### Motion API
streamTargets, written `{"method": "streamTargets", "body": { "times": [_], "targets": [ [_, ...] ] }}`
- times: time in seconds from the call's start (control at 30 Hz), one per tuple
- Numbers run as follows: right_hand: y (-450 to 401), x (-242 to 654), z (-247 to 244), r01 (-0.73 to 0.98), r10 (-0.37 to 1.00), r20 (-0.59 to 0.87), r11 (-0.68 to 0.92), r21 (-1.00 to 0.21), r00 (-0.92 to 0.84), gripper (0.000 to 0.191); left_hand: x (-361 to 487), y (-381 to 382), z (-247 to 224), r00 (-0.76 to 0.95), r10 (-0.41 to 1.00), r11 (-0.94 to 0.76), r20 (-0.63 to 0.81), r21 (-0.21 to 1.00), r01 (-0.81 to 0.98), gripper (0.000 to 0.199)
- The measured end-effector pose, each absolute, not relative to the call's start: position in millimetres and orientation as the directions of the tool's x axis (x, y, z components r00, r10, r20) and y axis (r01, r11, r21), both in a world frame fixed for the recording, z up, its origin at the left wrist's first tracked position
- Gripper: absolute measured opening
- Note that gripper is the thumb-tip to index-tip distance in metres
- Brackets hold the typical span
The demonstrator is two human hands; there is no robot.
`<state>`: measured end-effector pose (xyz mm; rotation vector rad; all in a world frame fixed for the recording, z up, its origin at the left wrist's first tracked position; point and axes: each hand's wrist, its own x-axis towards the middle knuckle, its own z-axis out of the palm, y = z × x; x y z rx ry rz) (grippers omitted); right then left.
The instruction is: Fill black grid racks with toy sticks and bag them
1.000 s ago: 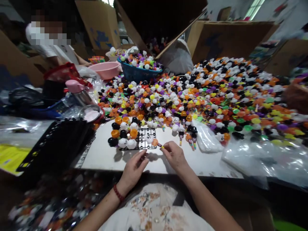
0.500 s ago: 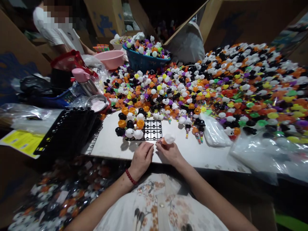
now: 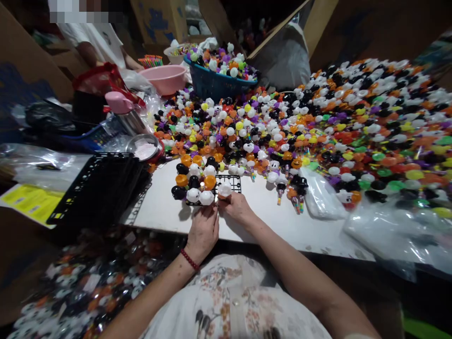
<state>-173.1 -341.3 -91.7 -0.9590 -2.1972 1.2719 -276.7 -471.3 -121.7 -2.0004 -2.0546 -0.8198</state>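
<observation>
White tabletop before a heap of coloured trinkets. Right hand pinched narrow around a white-topped piece, over the front of the black grid; left hand bunched just beside, grip impossible to tell. Shifted leftward within half a second, now next to the mounted heads: work apparently back at the grid. Farther left, yellow sheet, print unreadable; no legible brands.

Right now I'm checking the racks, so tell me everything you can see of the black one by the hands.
The black rack looks like plastic: an open grid of thin bars, roughly level over the white tabletop. Orange, black and white rounded heads crowd its left part; bare bars show at right. The right hand holds a white-headed piece at its near side; whether the left hand touches it is unclear.
</observation>
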Motion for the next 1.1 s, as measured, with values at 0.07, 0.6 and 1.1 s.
{"method": "streamTargets", "body": {
  "times": [0.07, 0.6, 1.1],
  "targets": [
    [-340, -172, -90, 0.358, 0.734, 0.049, 0.388, -0.849, -0.678, 0.007, -277, -471, -124, -0.084, 0.868, -0.051, 0.490, 0.256, 0.965, 0.037],
    [-344, -175, -85, 0.481, 0.652, 0.014, 0.574, -0.662, -0.758, 0.013, -275, -474, -121, -0.087, 0.886, -0.031, 0.456, 0.245, 0.969, 0.041],
    [-332, -99, -81, 0.535, 0.777, 0.307, 0.610, -0.585, -0.550, 0.016, -289, -469, -133, 0.060, 0.819, -0.143, 0.571, 0.101, 0.984, 0.059]
  ]
}}
